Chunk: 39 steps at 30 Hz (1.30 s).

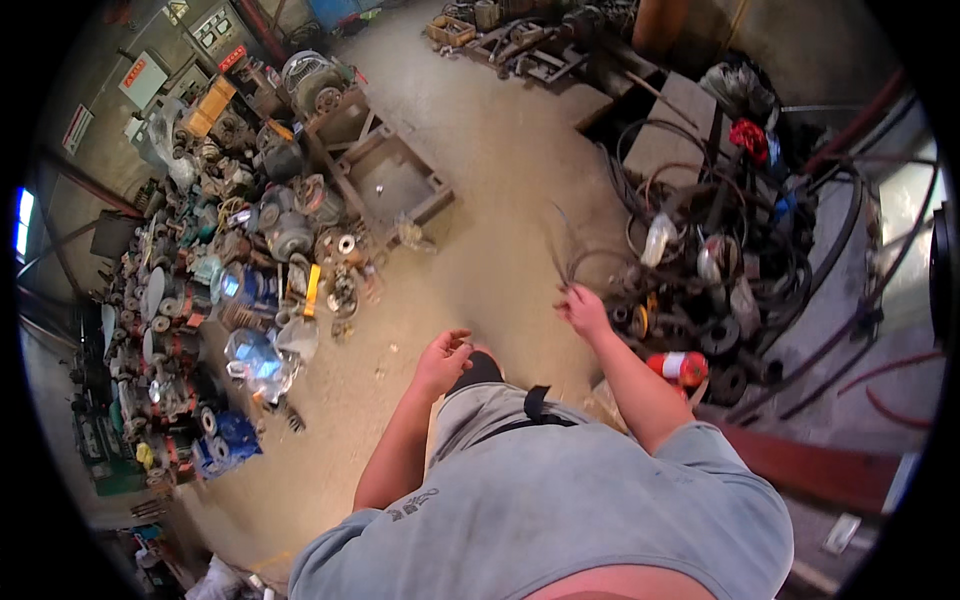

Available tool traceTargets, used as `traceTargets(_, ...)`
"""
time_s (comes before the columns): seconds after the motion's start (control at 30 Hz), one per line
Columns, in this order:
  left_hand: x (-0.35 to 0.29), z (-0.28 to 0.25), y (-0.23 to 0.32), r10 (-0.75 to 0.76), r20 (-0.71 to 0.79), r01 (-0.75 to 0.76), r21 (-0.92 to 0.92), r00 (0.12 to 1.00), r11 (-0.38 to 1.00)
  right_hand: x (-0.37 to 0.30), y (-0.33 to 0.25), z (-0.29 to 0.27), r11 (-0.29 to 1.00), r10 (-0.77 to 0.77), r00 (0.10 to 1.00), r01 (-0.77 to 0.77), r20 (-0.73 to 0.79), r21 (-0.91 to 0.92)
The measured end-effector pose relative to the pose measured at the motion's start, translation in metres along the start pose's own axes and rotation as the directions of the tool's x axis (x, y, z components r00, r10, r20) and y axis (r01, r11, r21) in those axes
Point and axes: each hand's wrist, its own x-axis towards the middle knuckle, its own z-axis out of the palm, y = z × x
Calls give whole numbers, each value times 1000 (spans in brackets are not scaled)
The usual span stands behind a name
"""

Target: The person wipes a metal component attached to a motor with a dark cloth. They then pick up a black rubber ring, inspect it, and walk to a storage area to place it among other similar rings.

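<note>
My right hand (585, 312) is in front of me at the right of centre, fingers closed on a bundle of thin dark wires (570, 262). Their loose ends fan upward and look blurred against the floor. Lower and to the left, my left hand (441, 364) hovers over my leg with its fingers loosely bent and apart; I make out nothing in it. A heap of black hoses and cables (625, 185) lies just beyond my right hand.
Motors and machine parts (285, 225) crowd the left side, beside a rusty metal frame (395, 185). On the right are a red cylindrical container (678, 368), a clear plastic bottle (658, 240) and a flat board (672, 130). A wooden crate (450, 31) stands far off.
</note>
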Motion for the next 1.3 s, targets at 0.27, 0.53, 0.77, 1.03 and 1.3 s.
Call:
traceTargets(0.27,353,-85,231,131,-505,-303,-274,853,913,296,-346,143,898,-319,905,192,283,397)
traceTargets(0.53,637,-127,430,94,197,59,-652,976,756,558,-467,123,845,-137,947,-40,290,533)
traceTargets(0.77,909,-146,609,133,226,-7,-486,965,874,889,-541,164,939,-124,918,-14,377,343)
traceTargets(1.03,1143,-272,758,60,-283,-238,-651,957,721,1214,-689,310,897,-288,749,430,596,-107)
traceTargets(1.3,1423,-447,883,242,-467,-509,-613,850,604,1525,-763,486,994,-64,778,-9,625,113)
